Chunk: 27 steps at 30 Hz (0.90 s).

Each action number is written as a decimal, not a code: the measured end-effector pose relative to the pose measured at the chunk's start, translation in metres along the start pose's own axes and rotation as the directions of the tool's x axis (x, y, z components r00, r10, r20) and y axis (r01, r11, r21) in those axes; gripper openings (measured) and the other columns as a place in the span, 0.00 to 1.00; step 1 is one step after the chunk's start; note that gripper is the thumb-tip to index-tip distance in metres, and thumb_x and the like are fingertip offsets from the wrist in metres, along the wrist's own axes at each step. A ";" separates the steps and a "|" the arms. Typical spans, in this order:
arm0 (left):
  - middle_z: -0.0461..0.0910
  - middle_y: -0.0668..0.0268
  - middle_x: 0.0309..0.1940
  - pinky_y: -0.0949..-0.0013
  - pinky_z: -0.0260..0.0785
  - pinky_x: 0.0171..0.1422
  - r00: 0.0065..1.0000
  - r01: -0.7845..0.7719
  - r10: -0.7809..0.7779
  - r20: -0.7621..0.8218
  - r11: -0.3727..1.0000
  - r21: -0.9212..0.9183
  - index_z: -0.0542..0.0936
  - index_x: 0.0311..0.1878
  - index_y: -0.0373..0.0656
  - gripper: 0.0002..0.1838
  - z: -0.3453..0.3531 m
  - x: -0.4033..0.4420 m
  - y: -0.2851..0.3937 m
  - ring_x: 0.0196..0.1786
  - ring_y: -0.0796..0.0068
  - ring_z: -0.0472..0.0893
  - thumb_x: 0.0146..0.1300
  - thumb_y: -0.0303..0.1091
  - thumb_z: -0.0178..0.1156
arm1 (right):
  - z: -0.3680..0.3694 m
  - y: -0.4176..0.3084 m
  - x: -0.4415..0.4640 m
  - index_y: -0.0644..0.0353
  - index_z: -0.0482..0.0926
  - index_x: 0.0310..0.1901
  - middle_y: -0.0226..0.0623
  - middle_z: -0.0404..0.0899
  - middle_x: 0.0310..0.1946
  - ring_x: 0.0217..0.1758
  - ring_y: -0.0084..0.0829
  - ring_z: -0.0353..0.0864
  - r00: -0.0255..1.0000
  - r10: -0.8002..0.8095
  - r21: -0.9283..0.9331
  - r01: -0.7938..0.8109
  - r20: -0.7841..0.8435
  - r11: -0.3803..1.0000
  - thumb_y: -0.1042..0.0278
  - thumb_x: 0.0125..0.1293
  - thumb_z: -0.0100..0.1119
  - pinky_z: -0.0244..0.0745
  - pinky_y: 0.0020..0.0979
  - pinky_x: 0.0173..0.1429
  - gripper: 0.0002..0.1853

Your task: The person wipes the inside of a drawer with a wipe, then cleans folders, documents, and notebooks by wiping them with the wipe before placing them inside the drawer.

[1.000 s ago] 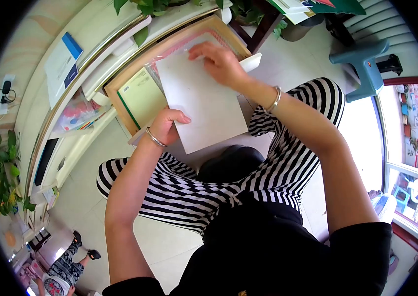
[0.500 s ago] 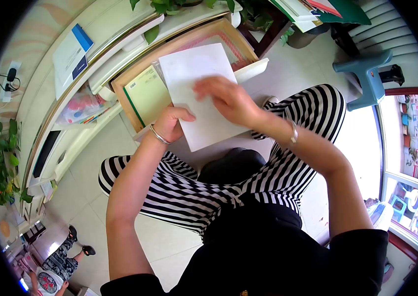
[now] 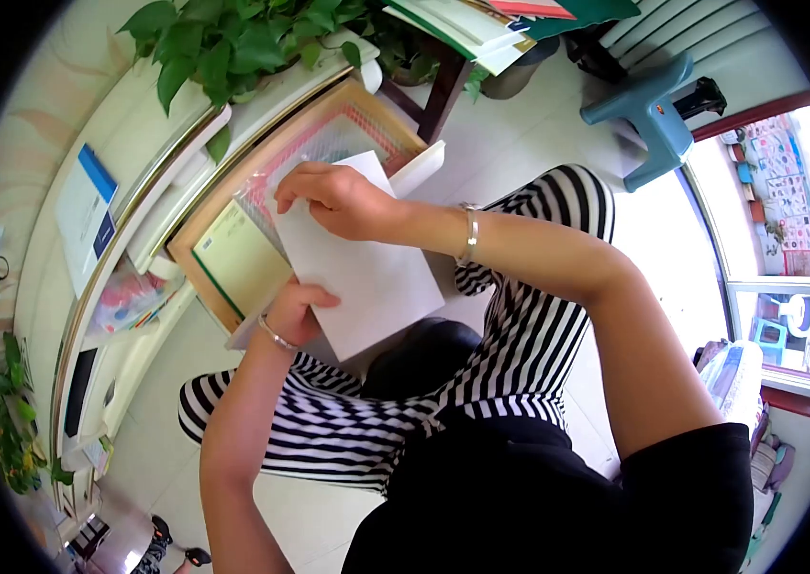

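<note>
A white sheet or stack of paper (image 3: pixel 366 287) lies tilted over the front of an open drawer (image 3: pixel 233 316), above my lap. My left hand (image 3: pixel 298 311) grips its left edge, thumb on top and fingers underneath. Across the upper part of the paper reaches my right hand (image 3: pixel 338 199), its fingers bent down at the far left corner; the fingertips are partly hidden. Inside the drawer, a pale yellow-green pad (image 3: pixel 240 253) with a dark green strip sits to the left. Clear plastic (image 3: pixel 256 191) and a red-patterned item (image 3: pixel 338 139) show behind the paper.
On the curved white desk (image 3: pixel 151 158) are a leafy plant (image 3: pixel 233 48) and a blue-and-white booklet (image 3: pixel 84 215). A blue stool (image 3: pixel 649 115) stands at the right. A dark seat (image 3: pixel 422 359) shows between my knees. Another person's feet (image 3: pixel 161 531) appear at lower left.
My right hand has moved from above the paper's middle to its far left corner. My left hand keeps its hold on the left edge. The view has shifted, putting the desk lower.
</note>
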<state>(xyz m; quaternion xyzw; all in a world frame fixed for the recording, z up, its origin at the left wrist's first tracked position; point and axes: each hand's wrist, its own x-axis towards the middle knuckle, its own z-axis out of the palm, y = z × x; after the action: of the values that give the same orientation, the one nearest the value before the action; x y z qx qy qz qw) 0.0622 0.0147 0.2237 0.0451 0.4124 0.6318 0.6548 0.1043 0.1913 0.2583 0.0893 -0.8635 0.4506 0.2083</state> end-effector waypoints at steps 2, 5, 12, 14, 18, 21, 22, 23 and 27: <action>0.77 0.58 0.45 0.60 0.71 0.54 1.000 -0.011 0.012 0.026 1.000 -0.023 0.69 0.54 0.37 0.30 0.011 -0.002 0.002 0.48 0.59 0.78 0.39 0.18 0.54 | -0.013 -0.005 -0.007 0.63 0.76 0.37 0.39 0.76 0.41 0.47 0.39 0.75 1.000 0.007 0.009 -0.007 0.012 1.000 0.90 0.45 0.45 0.72 0.32 0.47 0.17; 0.77 0.58 0.44 0.60 0.71 0.54 1.000 -0.016 0.017 0.009 0.999 -0.049 0.69 0.54 0.36 0.30 0.017 -0.002 0.004 0.47 0.60 0.78 0.40 0.19 0.54 | -0.016 -0.008 -0.022 0.64 0.76 0.35 0.38 0.75 0.42 0.47 0.38 0.75 0.999 -0.034 0.058 0.033 0.004 0.998 0.91 0.44 0.46 0.72 0.32 0.49 0.17; 0.76 0.57 0.46 0.59 0.71 0.55 0.999 0.037 -0.037 -0.011 0.999 -0.031 0.67 0.56 0.36 0.32 0.007 0.006 0.005 0.49 0.59 0.78 0.39 0.23 0.52 | -0.009 0.003 -0.029 0.62 0.76 0.34 0.36 0.75 0.43 0.48 0.38 0.75 0.998 -0.063 0.035 0.064 -0.023 0.997 0.91 0.43 0.50 0.72 0.32 0.51 0.16; 0.76 0.57 0.46 0.60 0.71 0.55 1.000 0.008 -0.009 -0.018 1.000 -0.012 0.67 0.56 0.36 0.32 0.009 0.007 0.006 0.48 0.59 0.78 0.39 0.23 0.52 | -0.011 0.002 -0.026 0.62 0.76 0.34 0.36 0.75 0.43 0.48 0.38 0.75 0.997 -0.073 0.019 0.074 -0.013 0.997 0.90 0.43 0.50 0.72 0.32 0.51 0.16; 0.76 0.57 0.45 0.60 0.71 0.55 0.999 0.038 -0.038 -0.026 0.999 -0.014 0.67 0.55 0.36 0.32 0.012 0.005 0.007 0.48 0.60 0.78 0.39 0.23 0.52 | -0.014 -0.004 -0.029 0.63 0.76 0.34 0.37 0.75 0.43 0.48 0.39 0.74 0.997 -0.077 0.020 0.077 -0.010 0.997 0.90 0.42 0.51 0.72 0.32 0.51 0.16; 0.76 0.58 0.45 0.61 0.71 0.54 0.998 0.044 -0.045 -0.040 0.999 -0.013 0.67 0.55 0.36 0.32 0.016 0.005 0.008 0.47 0.60 0.78 0.39 0.23 0.51 | -0.014 -0.004 -0.030 0.63 0.75 0.35 0.38 0.74 0.43 0.49 0.39 0.74 0.994 -0.109 0.008 0.109 -0.031 0.994 0.90 0.42 0.51 0.73 0.33 0.51 0.16; 0.76 0.58 0.45 0.60 0.71 0.54 0.999 0.018 -0.018 -0.045 1.000 -0.010 0.67 0.55 0.37 0.32 0.017 0.005 0.010 0.47 0.60 0.78 0.39 0.23 0.51 | -0.014 -0.003 -0.028 0.63 0.75 0.36 0.38 0.74 0.43 0.49 0.40 0.74 0.992 -0.126 -0.010 0.126 -0.028 0.992 0.90 0.42 0.51 0.73 0.33 0.51 0.17; 0.76 0.58 0.45 0.60 0.71 0.54 0.999 0.011 -0.011 -0.036 1.000 -0.008 0.67 0.55 0.37 0.32 0.016 0.006 0.010 0.47 0.60 0.78 0.39 0.23 0.51 | -0.014 -0.003 -0.026 0.63 0.75 0.36 0.38 0.74 0.43 0.49 0.40 0.74 0.991 -0.131 -0.019 0.130 -0.026 0.991 0.90 0.42 0.51 0.73 0.33 0.51 0.17; 0.76 0.58 0.45 0.60 0.71 0.54 1.000 -0.022 0.022 -0.008 1.000 -0.010 0.67 0.55 0.37 0.32 0.017 0.005 0.012 0.47 0.61 0.78 0.39 0.24 0.52 | -0.011 -0.006 -0.025 0.63 0.75 0.38 0.39 0.74 0.44 0.52 0.40 0.73 0.991 -0.132 -0.070 0.129 -0.033 0.989 0.89 0.42 0.51 0.73 0.34 0.53 0.18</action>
<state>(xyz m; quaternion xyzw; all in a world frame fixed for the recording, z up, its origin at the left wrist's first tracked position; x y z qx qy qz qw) 0.0624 0.0288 0.2392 0.0437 0.4113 0.6412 0.6463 0.1322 0.1962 0.2571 0.1300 -0.8665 0.4079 0.2567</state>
